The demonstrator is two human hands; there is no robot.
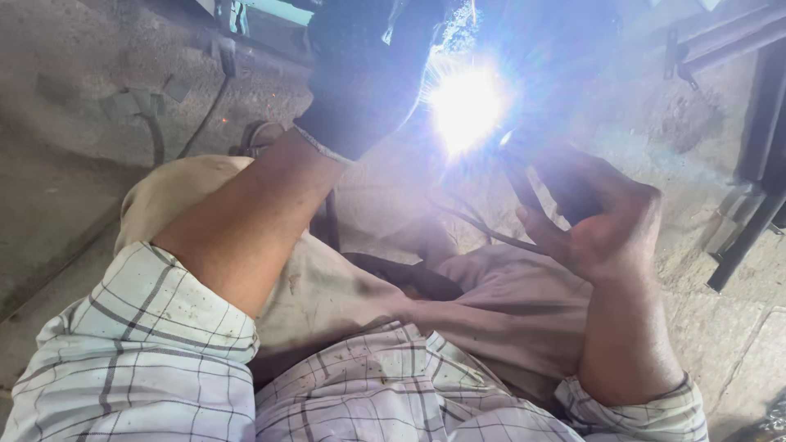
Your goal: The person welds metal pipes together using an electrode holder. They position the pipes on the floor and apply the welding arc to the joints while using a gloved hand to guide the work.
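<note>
Left hand (364,78) in a dark glove, raised up and away from the body; grip cannot be told apart from the glare and the frame edge, so closed or open unknown. Bare forearm below the glove, checked sleeve (143,352) rolled back above the elbow.

Right hand (606,221) bare, fingers curled together, grip clamped on a dark electrode holder (557,192). Holder points up and to the left of the grip, toward the welding arc (467,106).

Arc sits just beyond the tip of the holder, between the two hands, closer to the right grip than to the body. Very bright white-blue flare; workpiece under it washed out, cannot be made out.

Thin dark cable (483,229) trailing down and left from under the right grip, across the lap. Beige trousers (327,286) below both hands, knees drawn up.

Dark metal frame bars (749,205) to the right of the right grip, well apart from it. Grey cable (205,115) on the concrete floor (65,123), left of the gloved hand.

No containers in view.
</note>
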